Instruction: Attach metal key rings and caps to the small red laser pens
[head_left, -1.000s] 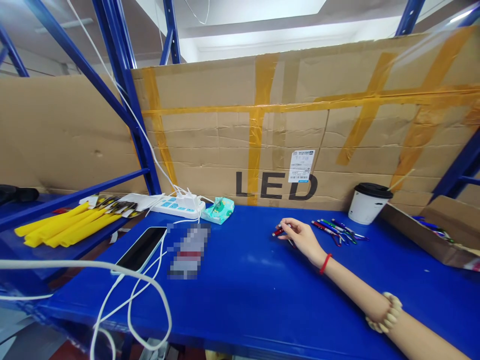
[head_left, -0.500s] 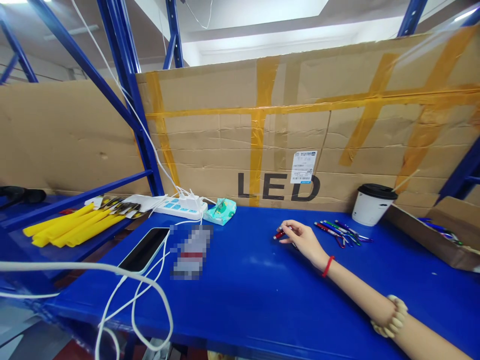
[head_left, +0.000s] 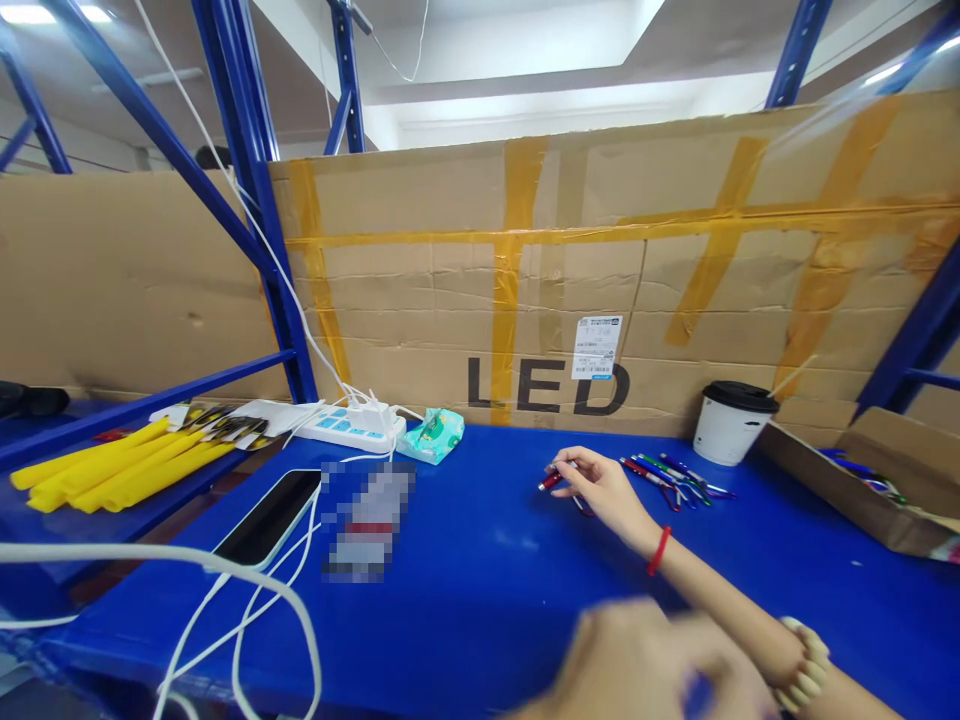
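Observation:
My right hand (head_left: 604, 487) reaches across the blue table (head_left: 480, 590) with its fingers pinched on a red pen (head_left: 550, 480), held just above the surface. A red string and a bead bracelet (head_left: 802, 660) sit on that arm. A small pile of colored pens (head_left: 675, 472) lies just right of the hand. My left hand (head_left: 645, 660) shows at the bottom edge as a motion-smeared shape, in front of my right forearm. Its fingers cannot be made out.
A white cup with a black lid (head_left: 731, 422) stands at the back right, beside an open cardboard box (head_left: 862, 480) holding more pens. A phone (head_left: 266, 518), white cables (head_left: 225, 600), a power strip (head_left: 352, 428) and a tissue pack (head_left: 433, 436) lie at left. Yellow tubes (head_left: 112, 472) rest on the side shelf. A cardboard wall (head_left: 562, 290) backs the table.
My right hand has lifted the red pen slightly and drawn it a little toward me. My blurred left hand has come into view at the bottom edge.

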